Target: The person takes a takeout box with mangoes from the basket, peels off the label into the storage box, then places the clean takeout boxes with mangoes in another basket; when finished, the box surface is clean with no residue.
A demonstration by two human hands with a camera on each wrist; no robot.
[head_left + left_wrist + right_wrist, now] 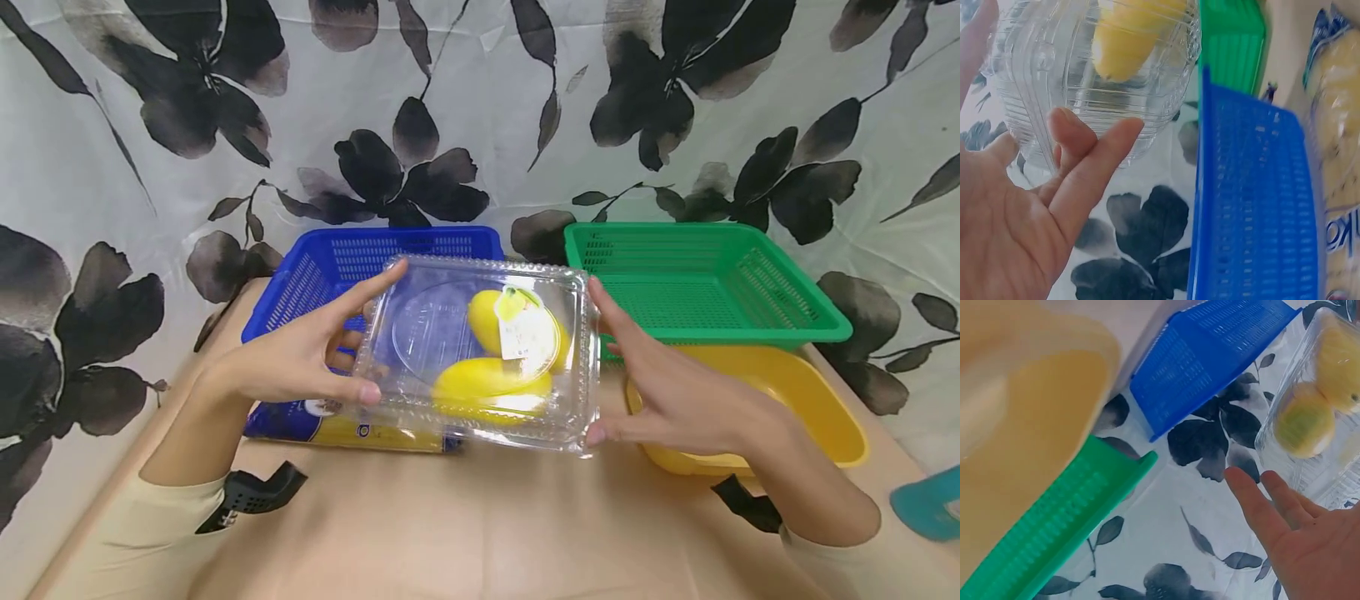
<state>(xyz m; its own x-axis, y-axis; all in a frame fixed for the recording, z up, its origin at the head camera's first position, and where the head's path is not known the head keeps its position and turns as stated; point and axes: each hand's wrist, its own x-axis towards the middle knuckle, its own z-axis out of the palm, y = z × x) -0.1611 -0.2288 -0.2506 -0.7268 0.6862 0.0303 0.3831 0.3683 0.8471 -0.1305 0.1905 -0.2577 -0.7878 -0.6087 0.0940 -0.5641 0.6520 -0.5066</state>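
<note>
A clear plastic clamshell box (420, 325) with yellow lemons (491, 383) inside is held up between both hands, in the middle of the head view. A white label (523, 333) is stuck on its lid. My left hand (288, 358) grips the left side, thumb near the lower corner and index finger along the upper one. On the opposite side, my right hand (667, 387) holds the box by its edge, thumb low and index finger high. The left wrist view shows curled fingertips (1124, 134) against the ribbed wall of the box.
Behind the box stand a blue basket (397, 242) and, to the right, a green basket (675, 308). A yellow tray (817, 400) sits in front of the green one. A blue and yellow bag (375, 433) lies before the blue basket. Something teal (930, 504) shows at the right edge.
</note>
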